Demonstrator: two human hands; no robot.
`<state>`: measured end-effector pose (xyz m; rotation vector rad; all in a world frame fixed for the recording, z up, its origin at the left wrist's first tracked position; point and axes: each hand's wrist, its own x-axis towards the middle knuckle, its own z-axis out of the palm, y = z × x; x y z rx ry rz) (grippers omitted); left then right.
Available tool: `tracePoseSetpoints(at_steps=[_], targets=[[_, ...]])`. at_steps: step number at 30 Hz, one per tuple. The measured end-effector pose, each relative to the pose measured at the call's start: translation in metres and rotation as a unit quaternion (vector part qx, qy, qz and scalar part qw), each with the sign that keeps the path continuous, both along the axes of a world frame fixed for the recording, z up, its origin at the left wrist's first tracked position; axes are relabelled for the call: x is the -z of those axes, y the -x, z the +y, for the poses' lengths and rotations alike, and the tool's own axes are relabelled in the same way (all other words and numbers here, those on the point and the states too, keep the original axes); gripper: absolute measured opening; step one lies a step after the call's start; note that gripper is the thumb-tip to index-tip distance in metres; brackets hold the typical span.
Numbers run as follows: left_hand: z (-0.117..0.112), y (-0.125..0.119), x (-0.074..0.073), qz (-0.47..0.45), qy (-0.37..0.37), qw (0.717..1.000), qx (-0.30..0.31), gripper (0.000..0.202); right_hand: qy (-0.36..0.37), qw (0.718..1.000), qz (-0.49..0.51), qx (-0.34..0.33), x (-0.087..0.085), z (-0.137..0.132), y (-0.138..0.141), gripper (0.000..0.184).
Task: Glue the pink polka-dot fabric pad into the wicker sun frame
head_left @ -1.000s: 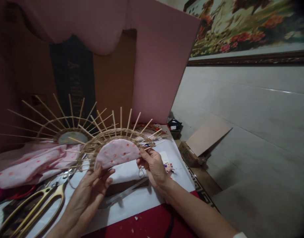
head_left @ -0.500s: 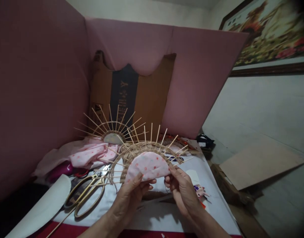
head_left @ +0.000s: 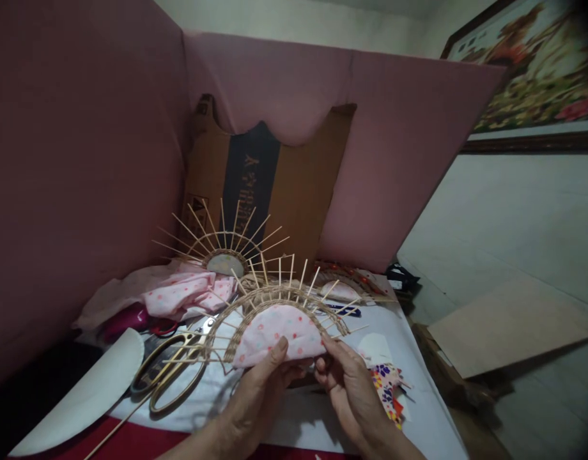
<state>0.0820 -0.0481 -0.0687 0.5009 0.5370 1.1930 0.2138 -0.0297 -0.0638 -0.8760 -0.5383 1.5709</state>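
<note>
Between my hands is a half-round fan-like piece [head_left: 279, 332], its centre covered in pink dotted fabric, with twisted twine woven round the curve and thin wooden sticks fanning outward. My left hand [head_left: 260, 396] grips its lower edge, thumb lying on the fabric and fingers underneath. My right hand [head_left: 346, 377] pinches the lower right corner of the fabric. Beyond it stands a second similar stick-and-twine half-round [head_left: 225, 263]. Gold-handled scissors [head_left: 179, 370] lie on the table just left of my left hand.
Crumpled pink dotted cloth [head_left: 179, 297] lies at the back left, beside a shiny magenta object [head_left: 126, 321]. A folded white paper plate [head_left: 90, 396] is at the front left. Flowered fabric scraps [head_left: 386, 386] lie right of my hand. A cut cardboard sheet [head_left: 298, 191] leans at the back.
The held piece has dropped slightly and shifted a little left. My left thumb now lies further onto the fabric. The whole view has swung slightly left.
</note>
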Motion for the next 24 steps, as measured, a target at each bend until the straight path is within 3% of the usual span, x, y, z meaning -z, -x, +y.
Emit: tracePoseSetpoints(at_steps=[7, 15, 24], targets=[[0.007, 0.001, 0.001, -0.011, 0.075, 0.996, -0.048, 0.016, -0.014, 0.998, -0.055, -0.013, 0.002, 0.002, 0.004, 0.032], [0.01, 0.008, -0.012, 0.002, 0.097, 0.992, -0.078, 0.01, -0.116, 0.98, -0.126, 0.101, 0.004, 0.016, -0.004, 0.037], [0.009, 0.007, -0.012, 0.004, 0.091, 0.994, -0.064, 0.011, -0.151, 0.969, -0.163, 0.107, 0.004, 0.015, -0.007, 0.021]])
